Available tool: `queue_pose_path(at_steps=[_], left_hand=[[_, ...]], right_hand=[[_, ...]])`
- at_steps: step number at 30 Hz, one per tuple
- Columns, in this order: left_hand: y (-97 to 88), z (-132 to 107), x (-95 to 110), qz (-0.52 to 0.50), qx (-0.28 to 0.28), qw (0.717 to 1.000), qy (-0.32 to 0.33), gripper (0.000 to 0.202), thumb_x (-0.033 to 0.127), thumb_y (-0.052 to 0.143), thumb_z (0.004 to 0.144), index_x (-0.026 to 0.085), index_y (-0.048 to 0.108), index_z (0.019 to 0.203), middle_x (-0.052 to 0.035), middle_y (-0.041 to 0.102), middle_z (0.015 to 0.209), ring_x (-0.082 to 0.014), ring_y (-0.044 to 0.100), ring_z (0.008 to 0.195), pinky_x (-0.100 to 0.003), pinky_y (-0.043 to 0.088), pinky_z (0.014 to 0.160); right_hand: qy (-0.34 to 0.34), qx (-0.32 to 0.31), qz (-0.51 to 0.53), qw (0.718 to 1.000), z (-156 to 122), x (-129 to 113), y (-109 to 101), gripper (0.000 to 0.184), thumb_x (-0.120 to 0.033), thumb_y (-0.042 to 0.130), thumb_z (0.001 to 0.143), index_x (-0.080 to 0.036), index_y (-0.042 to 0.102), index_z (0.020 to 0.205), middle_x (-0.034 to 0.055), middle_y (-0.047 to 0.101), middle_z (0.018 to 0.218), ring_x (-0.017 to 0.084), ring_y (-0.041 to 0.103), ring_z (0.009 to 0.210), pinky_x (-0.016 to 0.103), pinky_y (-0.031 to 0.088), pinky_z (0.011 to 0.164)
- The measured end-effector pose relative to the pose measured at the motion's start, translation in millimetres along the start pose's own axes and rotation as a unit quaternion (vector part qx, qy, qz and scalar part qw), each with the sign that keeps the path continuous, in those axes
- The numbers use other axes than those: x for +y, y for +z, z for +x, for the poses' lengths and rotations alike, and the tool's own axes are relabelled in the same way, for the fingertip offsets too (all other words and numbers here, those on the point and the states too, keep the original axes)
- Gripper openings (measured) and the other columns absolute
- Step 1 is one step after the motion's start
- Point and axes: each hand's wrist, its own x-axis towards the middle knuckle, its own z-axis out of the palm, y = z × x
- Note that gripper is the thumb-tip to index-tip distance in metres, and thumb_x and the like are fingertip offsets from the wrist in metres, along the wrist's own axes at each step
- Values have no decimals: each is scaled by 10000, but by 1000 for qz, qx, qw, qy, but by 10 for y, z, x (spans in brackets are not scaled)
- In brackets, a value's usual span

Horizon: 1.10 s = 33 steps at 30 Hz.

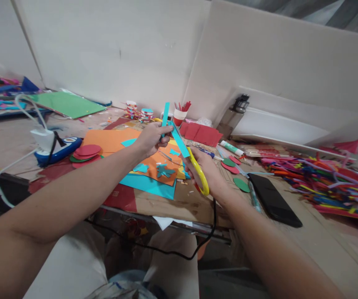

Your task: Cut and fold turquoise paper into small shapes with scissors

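My left hand [151,139] is closed on a strip of turquoise paper [165,114] that stands up above the fingers. My right hand [204,172] grips yellow-handled scissors [199,174], whose blades point up and left into a second turquoise strip [179,139] right next to the left hand. Both hands hover over orange paper [110,139] and turquoise paper [149,185] lying on the table, with small turquoise cut-outs [164,170] on top.
Red paper circles [87,151] lie beside a blue device [58,151] with white cables at left. A black phone [274,199], green circles [241,185], a glue stick [231,148] and a heap of coloured pipe cleaners [328,182] are at right. A green sheet [68,104] lies far left.
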Motion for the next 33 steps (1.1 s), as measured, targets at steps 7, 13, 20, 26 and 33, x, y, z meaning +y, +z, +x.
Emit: queue_pose_path(at_steps=[7,13,20,26,33], left_hand=[[-1,9,-19,-2,-3,1000,-7,182,101,609,825,122,527,664,42,479,520,1,347,362,-132,188,359],[5,9,-26,-3,-8,1000,-1,191,100,611,825,121,519,659,39,482,525,3,343,363,-134,193,365],[10,3,-31,-8,-8,1000,-2,203,85,600,830,122,513,651,36,476,527,-1,351,358,-137,179,357],[-7,17,-45,-5,-10,1000,-6,212,108,632,821,124,512,647,34,486,541,4,354,365,-135,177,362],[-85,53,-9,4,29,999,17,191,121,629,805,124,517,651,24,523,553,-5,364,371,-144,198,365]], right_hand=[[-10,-10,-18,1000,0,12,-18,247,-387,572,825,-198,588,982,-14,581,666,105,497,503,211,425,461],[4,-6,2,1000,22,57,9,184,-340,541,812,-211,571,939,-29,553,626,111,513,486,211,438,438],[40,4,6,999,-14,-13,42,235,-329,572,793,-213,583,997,-45,515,583,109,500,440,203,418,369],[44,12,2,999,-33,-48,55,150,-320,559,794,-215,561,901,-47,511,564,96,479,426,195,415,377],[83,41,38,995,58,53,8,169,-367,539,828,-221,559,911,-50,517,557,102,473,390,207,374,359]])
